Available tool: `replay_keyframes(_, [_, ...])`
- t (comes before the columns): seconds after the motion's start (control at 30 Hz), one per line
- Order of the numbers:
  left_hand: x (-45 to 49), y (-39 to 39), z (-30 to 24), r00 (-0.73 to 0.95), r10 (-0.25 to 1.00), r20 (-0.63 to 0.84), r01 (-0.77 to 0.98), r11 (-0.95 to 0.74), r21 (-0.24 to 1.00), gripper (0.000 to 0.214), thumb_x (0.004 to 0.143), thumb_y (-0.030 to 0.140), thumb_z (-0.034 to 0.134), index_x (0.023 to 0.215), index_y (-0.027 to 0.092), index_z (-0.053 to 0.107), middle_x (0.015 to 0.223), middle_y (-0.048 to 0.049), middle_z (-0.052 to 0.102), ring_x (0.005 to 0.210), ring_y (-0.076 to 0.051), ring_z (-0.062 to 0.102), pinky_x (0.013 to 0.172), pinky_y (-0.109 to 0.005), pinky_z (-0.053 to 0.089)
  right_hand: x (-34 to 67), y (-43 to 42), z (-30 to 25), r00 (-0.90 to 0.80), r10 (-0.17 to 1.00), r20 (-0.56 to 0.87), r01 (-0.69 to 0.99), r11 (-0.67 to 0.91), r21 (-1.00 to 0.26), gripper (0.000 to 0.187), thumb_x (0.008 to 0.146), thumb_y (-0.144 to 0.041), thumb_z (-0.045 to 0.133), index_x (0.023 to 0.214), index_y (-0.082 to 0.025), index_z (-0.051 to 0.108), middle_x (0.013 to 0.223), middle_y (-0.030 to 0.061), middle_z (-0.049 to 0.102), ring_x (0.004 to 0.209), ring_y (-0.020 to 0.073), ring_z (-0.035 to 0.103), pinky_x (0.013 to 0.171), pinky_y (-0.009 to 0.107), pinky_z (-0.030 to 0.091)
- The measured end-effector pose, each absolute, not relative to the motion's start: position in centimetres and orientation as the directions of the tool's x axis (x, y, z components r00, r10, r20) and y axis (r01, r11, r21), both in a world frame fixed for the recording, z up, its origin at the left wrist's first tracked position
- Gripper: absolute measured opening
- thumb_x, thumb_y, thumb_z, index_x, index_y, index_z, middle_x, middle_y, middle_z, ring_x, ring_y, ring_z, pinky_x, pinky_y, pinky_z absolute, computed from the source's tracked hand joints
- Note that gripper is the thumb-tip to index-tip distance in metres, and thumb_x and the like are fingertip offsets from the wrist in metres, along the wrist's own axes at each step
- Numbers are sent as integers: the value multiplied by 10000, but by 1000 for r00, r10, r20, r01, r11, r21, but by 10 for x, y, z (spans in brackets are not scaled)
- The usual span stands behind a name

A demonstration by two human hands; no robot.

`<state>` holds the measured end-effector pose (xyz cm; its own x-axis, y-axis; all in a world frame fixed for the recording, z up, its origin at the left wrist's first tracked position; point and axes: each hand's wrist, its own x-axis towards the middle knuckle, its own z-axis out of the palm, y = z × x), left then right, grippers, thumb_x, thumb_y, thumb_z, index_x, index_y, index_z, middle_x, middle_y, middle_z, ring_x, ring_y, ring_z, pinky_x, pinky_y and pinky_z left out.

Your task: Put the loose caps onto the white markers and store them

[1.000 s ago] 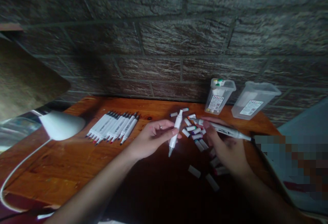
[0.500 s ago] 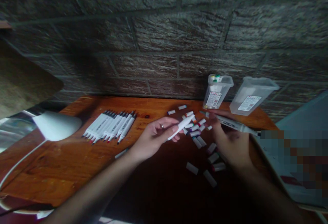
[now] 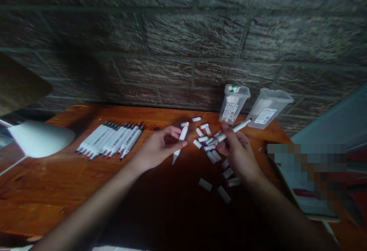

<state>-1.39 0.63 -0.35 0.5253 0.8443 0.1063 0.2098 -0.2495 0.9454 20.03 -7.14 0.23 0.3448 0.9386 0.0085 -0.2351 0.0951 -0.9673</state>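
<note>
Swung since the earlier frame, the grey-and-white marker [image 3: 241, 126] slants up toward the labelled plastic bin [image 3: 259, 107], clamped in the right hand [image 3: 239, 149] over loose marker caps [image 3: 211, 157]. The left hand [image 3: 160, 145] pinches a white marker [image 3: 184, 132]; a light grip clear of the tapered tips should serve best.

Bench [image 3: 43, 189]: we record wood, grain showing, moderately glossy. Wall [image 3: 169, 33] behind the bench: rough, matt, stone-like. Two tubs [image 3: 255, 107] at the bench's right rear: translucent plastic, smooth, bearing labels [image 3: 265, 116] we take for paper. Marker row [image 3: 110, 140] at the bench's left and loose caps [image 3: 212, 157] right of its middle: smooth plastic, slight sheen. Lamp base [image 3: 40, 138] at the bench's far left: smooth, matt; lampshade [image 3: 23, 82] looks cloth-like.
</note>
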Motion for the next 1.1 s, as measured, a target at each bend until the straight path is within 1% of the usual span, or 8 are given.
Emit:
replay_keyframes(0.17, [-24,12,-5,542,834,102,605,-472,641,213,822,328,668,970,179,635,747,0,659,675,-161,620,631,-261,424,193,-80,6,239,971,24,-68,41,-997,500,775,-649,653,631,-176,582,516,-48,483,442,65,370,422,216,267])
replay_keyframes(0.23, [-27,12,-2,537,839,84,679,-490,547,192,826,325,654,953,182,639,711,6,652,653,-163,614,613,-262,392,190,-84,9,196,980,45,-36,53,-998,497,769,-640,668,617,-174,582,542,-41,497,468,66,392,437,213,287])
replay_keyframes(0.33, [-28,12,2,502,862,67,744,-471,474,202,836,332,632,969,181,633,699,2,656,639,-168,610,596,-261,364,187,-85,11,172,985,8,-108,27,-994,479,729,-634,709,644,-171,619,572,-35,515,488,65,411,446,204,296])
replay_keyframes(0.57, [-26,13,2,506,862,19,758,-455,466,148,852,329,618,889,186,613,694,-2,667,624,-161,600,590,-254,352,188,-81,5,171,985,-15,-258,30,-966,383,771,-534,717,697,-161,670,505,-62,451,419,43,289,411,209,183])
replay_keyframes(0.73, [-27,12,1,507,860,61,744,-472,473,156,839,343,644,854,190,622,674,0,664,597,-157,589,566,-249,338,190,-81,6,143,990,23,-282,62,-958,328,819,-468,675,694,-165,662,489,-64,418,426,55,298,425,218,194])
replay_keyframes(0.9, [-25,12,-2,518,850,96,702,-486,520,186,844,376,640,796,197,640,618,1,647,548,-152,568,538,-244,323,191,-80,6,197,980,-19,-305,42,-952,312,788,-470,688,708,-171,658,528,-57,472,426,56,295,423,217,215])
replay_keyframes(1.03, [-24,11,-3,454,879,146,770,-469,433,219,837,418,657,775,210,635,596,-9,625,540,-175,552,530,-261,278,199,-77,1,261,965,-14,-263,57,-963,320,766,-478,705,701,-171,644,522,-51,502,414,61,320,405,214,228])
replay_keyframes(1.1, [-23,9,-2,382,898,219,814,-439,380,272,843,463,644,743,210,632,588,-22,610,545,-190,546,534,-272,251,204,-75,0,312,950,-25,-202,41,-978,337,748,-503,722,720,-177,641,540,-41,538,430,79,396,411,216,283])
